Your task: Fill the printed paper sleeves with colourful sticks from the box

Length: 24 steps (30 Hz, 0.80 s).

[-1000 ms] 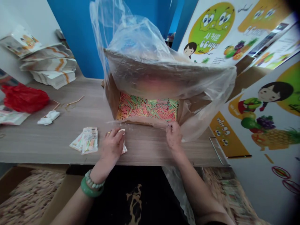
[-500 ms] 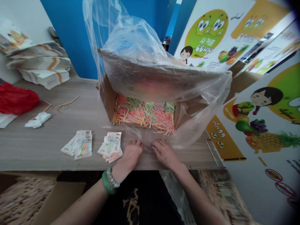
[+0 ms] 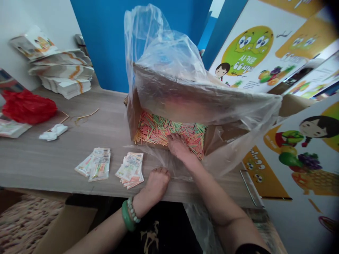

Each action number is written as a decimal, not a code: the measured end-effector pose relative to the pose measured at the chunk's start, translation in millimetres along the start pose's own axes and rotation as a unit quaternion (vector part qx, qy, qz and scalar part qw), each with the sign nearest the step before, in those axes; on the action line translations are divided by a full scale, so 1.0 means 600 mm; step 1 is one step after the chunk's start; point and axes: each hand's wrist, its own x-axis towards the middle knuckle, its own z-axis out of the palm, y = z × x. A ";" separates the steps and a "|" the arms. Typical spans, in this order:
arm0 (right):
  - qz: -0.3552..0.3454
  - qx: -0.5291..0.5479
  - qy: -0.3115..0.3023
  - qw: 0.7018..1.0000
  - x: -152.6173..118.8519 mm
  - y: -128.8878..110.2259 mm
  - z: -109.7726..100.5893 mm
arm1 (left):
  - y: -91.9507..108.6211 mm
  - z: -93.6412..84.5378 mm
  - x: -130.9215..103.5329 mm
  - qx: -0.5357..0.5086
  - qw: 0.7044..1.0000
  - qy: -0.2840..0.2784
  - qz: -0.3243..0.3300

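An open cardboard box lined with clear plastic film stands before me on the table. Thin pink, green and orange sticks cover its bottom. Over the box's low front edge reaches my right hand, its fingers stretched out onto the sticks and nothing visible in them. My left hand rests at the table's front, fingers curled under; whatever they hold is hidden. Just left of it lies a pile of small printed sachets. Farther left are more sachets, with coloured sticks showing through one.
At the left stand stacked flat printed packs, a red plastic bag and a crumpled white tissue. Printed cartons rise on the right. A thin metal frame lies by the table's right corner.
My right hand has moved forward from the table edge into the box, onto the sticks. My left hand stays near the front edge. The view has shifted a little to the left.
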 end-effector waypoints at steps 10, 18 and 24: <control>0.044 -0.039 0.007 0.998 0.044 -0.027 0.013 | 0.003 0.007 0.006 -0.008 1.000 -0.019 -0.009; 0.119 -0.038 0.008 0.992 0.078 -0.061 0.015 | 0.004 0.013 0.005 -0.005 1.000 -0.010 -0.002; 0.147 0.024 0.003 0.989 0.082 -0.048 0.020 | 0.016 -0.006 0.002 -0.007 1.000 -0.021 -0.005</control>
